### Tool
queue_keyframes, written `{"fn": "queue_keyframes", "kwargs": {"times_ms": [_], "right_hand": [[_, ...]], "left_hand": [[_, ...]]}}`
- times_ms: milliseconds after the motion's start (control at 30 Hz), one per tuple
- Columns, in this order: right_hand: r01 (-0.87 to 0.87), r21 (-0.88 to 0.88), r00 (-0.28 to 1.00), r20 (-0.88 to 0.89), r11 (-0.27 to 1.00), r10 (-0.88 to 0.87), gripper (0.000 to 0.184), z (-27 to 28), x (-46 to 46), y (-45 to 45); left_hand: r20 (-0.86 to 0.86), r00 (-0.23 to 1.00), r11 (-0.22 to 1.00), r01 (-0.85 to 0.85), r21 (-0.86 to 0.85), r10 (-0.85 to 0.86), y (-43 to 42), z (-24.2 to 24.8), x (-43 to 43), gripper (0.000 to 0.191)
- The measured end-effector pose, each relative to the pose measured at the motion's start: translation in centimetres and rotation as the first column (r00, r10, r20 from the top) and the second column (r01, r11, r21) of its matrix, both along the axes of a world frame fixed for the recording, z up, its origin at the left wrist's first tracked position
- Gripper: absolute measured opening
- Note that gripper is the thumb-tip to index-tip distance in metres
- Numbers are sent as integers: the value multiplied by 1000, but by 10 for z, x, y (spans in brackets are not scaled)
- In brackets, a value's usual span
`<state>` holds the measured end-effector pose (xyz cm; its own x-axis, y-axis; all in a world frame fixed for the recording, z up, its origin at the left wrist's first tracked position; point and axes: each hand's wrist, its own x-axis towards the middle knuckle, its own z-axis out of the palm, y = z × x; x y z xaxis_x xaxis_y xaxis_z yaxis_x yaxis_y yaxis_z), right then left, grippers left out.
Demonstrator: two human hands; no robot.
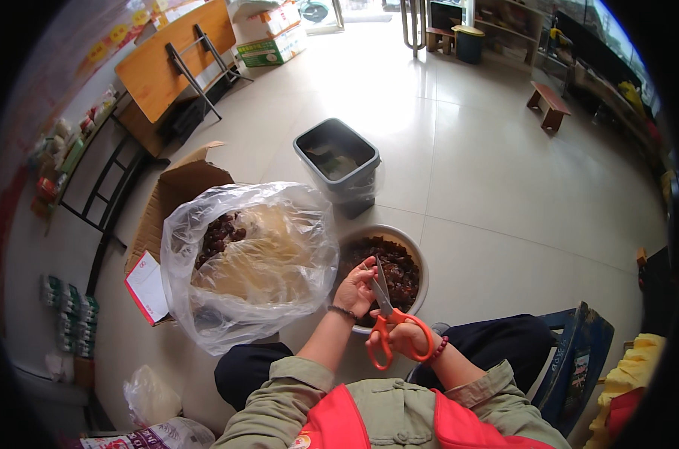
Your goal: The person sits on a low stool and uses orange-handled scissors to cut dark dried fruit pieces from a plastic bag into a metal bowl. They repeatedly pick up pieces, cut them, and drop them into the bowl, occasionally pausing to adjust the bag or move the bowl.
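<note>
My right hand (405, 338) grips a pair of scissors (389, 314) by their orange handles, with the metal blades parted and pointing away from me. Close to the blades, my left hand (357, 289) has its fingers bent together over a round basin (421, 269). Whatever small thing those fingers pinch is too hard to make out. Dark reddish-brown pieces, which look like dried fruit, fill much of the basin (404, 269). To its left, a clear plastic bag (261, 280) lined inside an opened cardboard box (174, 185) holds more dark round pieces (222, 236).
A grey waste bin (339, 182) with a plastic liner stands beyond the basin. A blue wooden chair (575, 359) is at my right. Plastic bags (151, 395) lie on the floor at lower left. Farther off are a small wooden stool (550, 104) and a tilted folding table (174, 62).
</note>
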<state>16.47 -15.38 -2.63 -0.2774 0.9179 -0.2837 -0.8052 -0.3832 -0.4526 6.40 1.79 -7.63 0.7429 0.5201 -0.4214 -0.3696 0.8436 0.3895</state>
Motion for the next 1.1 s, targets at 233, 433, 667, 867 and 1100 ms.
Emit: {"fn": "queue_keyframes", "kwargs": {"times_ms": [233,433,667,867,1100], "right_hand": [[26,-35,993,118,999,-22,62,-5,3,0],[83,-51,985,156,995,-74,63,-6,3,0],[167,-103,968,204,981,-143,65,-15,5,0],[279,-168,926,309,945,-219,59,-11,-1,2],[288,-139,912,342,947,-227,57,-9,-5,2]], "left_hand": [[-63,994,995,-94,-25,92,6,3,-7,27],[-211,977,995,-20,94,40,9,-4,-8,38],[-148,983,931,-50,362,111,11,-17,-1,49],[-441,875,920,-10,392,197,20,19,-13,44],[-487,663,735,-142,663,568,137,29,-63,17]]}}
